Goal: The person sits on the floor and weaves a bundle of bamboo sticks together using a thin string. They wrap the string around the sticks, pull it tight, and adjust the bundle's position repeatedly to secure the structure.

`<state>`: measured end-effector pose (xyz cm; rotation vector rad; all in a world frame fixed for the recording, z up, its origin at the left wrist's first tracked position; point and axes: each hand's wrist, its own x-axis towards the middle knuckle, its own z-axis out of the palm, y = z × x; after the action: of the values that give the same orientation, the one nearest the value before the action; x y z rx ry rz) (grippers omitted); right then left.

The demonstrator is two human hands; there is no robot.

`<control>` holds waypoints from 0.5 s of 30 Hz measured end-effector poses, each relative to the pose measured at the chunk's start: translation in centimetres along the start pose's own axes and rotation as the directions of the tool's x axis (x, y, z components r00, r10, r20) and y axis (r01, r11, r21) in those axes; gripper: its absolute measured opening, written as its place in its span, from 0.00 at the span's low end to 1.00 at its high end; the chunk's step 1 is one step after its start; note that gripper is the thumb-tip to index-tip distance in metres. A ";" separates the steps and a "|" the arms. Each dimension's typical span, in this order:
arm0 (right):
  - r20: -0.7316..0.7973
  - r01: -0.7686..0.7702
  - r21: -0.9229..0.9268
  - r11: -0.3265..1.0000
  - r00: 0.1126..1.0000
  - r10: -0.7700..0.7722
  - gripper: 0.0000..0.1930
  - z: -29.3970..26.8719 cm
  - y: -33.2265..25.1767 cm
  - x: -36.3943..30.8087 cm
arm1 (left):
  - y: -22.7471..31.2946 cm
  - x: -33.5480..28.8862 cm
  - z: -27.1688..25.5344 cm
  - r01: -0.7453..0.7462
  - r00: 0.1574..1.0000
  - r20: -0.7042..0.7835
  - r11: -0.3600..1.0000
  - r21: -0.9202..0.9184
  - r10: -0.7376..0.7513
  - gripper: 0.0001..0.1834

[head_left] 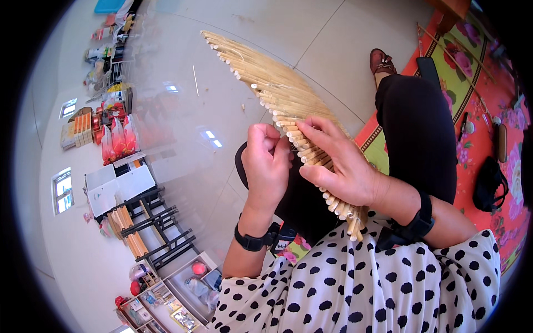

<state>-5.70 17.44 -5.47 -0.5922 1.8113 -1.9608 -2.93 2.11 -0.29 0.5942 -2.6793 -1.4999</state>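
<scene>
A mat of pale straw-coloured stalks (277,83), laid side by side and bound together, slants across my lap from the far upper left to my waist. My right hand (352,169) is closed on its middle, thumb and fingers pressing on the stalks near their cut ends. Beside that edge, my left hand (265,161) is closed in a pinch, its fingers curled toward me. What it pinches is too small or hidden to make out. Fine strands show along the stalks.
A red floral mat (508,222) lies at the right, bearing a black pouch (491,184), a brown case (502,142) and thin sticks. One thin stick (195,80) rests on the tiled floor (222,105). Along the left wall stand black metal frames (161,227), boxes and bags.
</scene>
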 end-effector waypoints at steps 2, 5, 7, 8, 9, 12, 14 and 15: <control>-0.003 -0.005 0.013 1.000 1.000 0.005 0.38 -0.1 0.0 -0.1 | 0.1 0.0 0.1 0.003 1.000 0.011 1.000 -0.024 -0.003 0.06; -0.008 -0.018 0.044 0.999 1.000 0.018 0.38 0.0 -0.1 -0.1 | 0.2 0.0 0.2 0.005 0.999 0.038 0.999 -0.052 -0.003 0.07; -0.006 -0.026 0.056 0.998 1.000 0.026 0.39 0.0 -0.1 -0.1 | -0.1 0.1 0.3 -0.010 0.999 0.033 0.998 -0.066 0.012 0.07; -0.008 -0.029 0.057 0.998 1.000 0.030 0.39 0.1 -0.2 -0.1 | -0.1 0.1 0.3 -0.010 0.999 0.034 0.998 -0.060 0.012 0.07; -0.004 -0.031 0.061 0.998 0.999 0.032 0.39 0.2 -0.3 -0.1 | 0.0 0.1 0.3 -0.008 1.000 0.030 0.999 -0.051 0.009 0.07; 0.019 -0.034 0.046 0.998 0.999 0.033 0.37 0.2 -0.3 -0.2 | 0.3 0.1 0.3 -0.037 0.999 0.032 0.998 -0.058 0.039 0.08; 0.027 -0.035 0.026 0.999 0.999 0.035 0.36 0.1 -0.3 -0.2 | 0.2 0.3 0.5 -0.062 0.998 0.025 0.994 -0.091 0.064 0.09; 0.029 -0.037 0.018 0.999 0.999 0.036 0.36 0.0 -0.4 -0.2 | 0.0 0.5 0.6 -0.070 0.997 0.012 0.991 -0.113 0.072 0.09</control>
<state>-5.58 17.57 -5.06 -0.5745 1.7723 -1.9335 -3.55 2.42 -0.72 0.4781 -2.5765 -1.6295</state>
